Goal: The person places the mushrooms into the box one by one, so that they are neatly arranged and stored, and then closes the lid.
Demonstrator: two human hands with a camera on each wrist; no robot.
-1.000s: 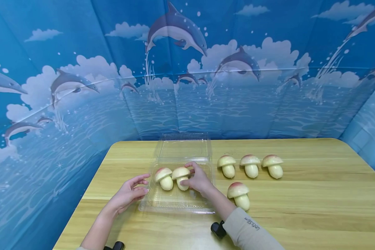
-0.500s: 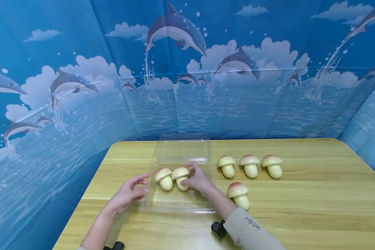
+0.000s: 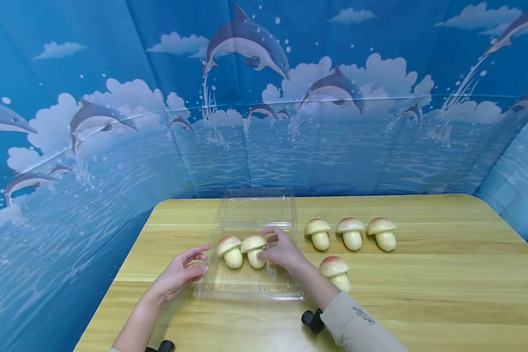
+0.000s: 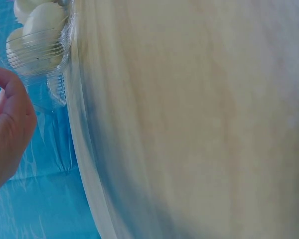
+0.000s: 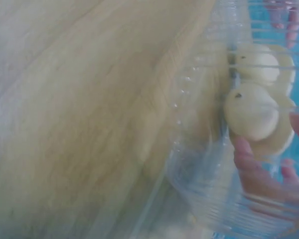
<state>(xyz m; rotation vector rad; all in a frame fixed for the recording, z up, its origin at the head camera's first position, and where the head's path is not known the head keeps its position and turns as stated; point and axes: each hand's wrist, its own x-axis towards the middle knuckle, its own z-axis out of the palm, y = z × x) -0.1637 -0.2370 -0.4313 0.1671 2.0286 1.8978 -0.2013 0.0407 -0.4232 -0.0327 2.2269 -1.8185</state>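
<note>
Two cream toy mushrooms with pink-tinged caps lie side by side in a clear plastic clamshell box [image 3: 246,288], stems toward me. My right hand [image 3: 282,252] is at the right mushroom [image 3: 254,244], its fingers spread and the thumb tip right at the stem. In the right wrist view, a fingertip sits at the edge of that mushroom's round stem end [image 5: 251,112]. My left hand [image 3: 182,274] is beside the box's left wall, fingers loosely extended around the left side of the left mushroom [image 3: 230,252] without holding it.
The box's clear lid [image 3: 258,210] lies folded open behind it. To the right, three toy mushrooms stand in a row, the middle one [image 3: 351,233] among them, with another mushroom [image 3: 334,271] nearer my right forearm. A blue dolphin curtain [image 3: 264,146] hangs behind the wooden table [image 3: 444,274].
My right hand has shifted slightly right, its thumb and fingers loosening from the right mushroom. The left hand and both boxed mushrooms have stayed in place.
</note>
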